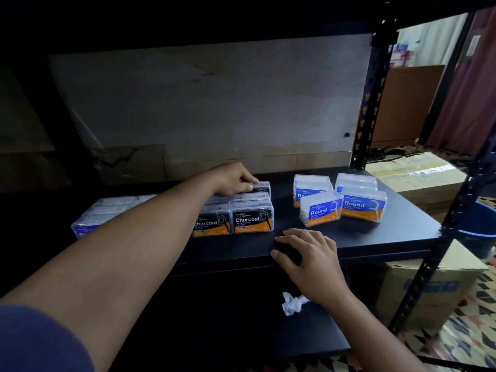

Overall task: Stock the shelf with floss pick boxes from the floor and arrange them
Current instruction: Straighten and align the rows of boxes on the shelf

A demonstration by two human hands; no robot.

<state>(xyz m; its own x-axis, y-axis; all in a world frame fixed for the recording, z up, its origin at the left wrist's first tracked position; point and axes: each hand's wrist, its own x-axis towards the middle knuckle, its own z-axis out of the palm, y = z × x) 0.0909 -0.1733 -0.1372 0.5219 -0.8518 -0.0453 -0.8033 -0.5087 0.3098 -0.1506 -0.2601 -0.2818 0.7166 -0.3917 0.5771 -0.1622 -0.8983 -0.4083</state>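
Left hand (233,181) grips a far box (262,187) behind the "Charcoal" boxes (252,218); right hand (311,255) rests open on the shelf (389,237), near the "Round" boxes (363,208).

Surfaces, shelf bay.
Charcoal floss pick boxes (252,218) and Round floss pick boxes (363,206): clear glossy plastic, printed labels. Shelf board (389,234): smooth, matt black. Upright post (367,103): black perforated metal. Carton (402,170): brown cardboard with a shiny tape strip. Crumpled wad (292,303): white paper.
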